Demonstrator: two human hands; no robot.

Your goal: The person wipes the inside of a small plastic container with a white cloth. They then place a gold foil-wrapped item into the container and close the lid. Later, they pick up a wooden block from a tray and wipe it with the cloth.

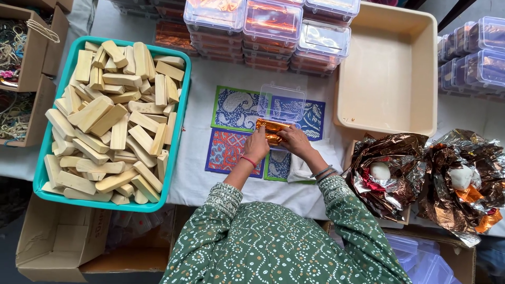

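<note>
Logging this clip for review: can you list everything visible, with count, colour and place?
wooden blocks: many, pale tan, heaped in the tray at left
tray: one, teal, left on the table
foil-wrapped piece: one, orange-gold, between both hands
open clear box: one, transparent, just beyond the hands
patterned mats: several, blue, red and green, under the work
stacked clear boxes: many, filled with orange foil, top centre; more at far right
beige tub: one, upper right
foil sheets: two crumpled heaps, brown, right
cardboard boxes: several, brown, left edge and below the table
left hand: on the foil piece, red thread at wrist
right hand: on the foil piece, bangles at wrist
</note>
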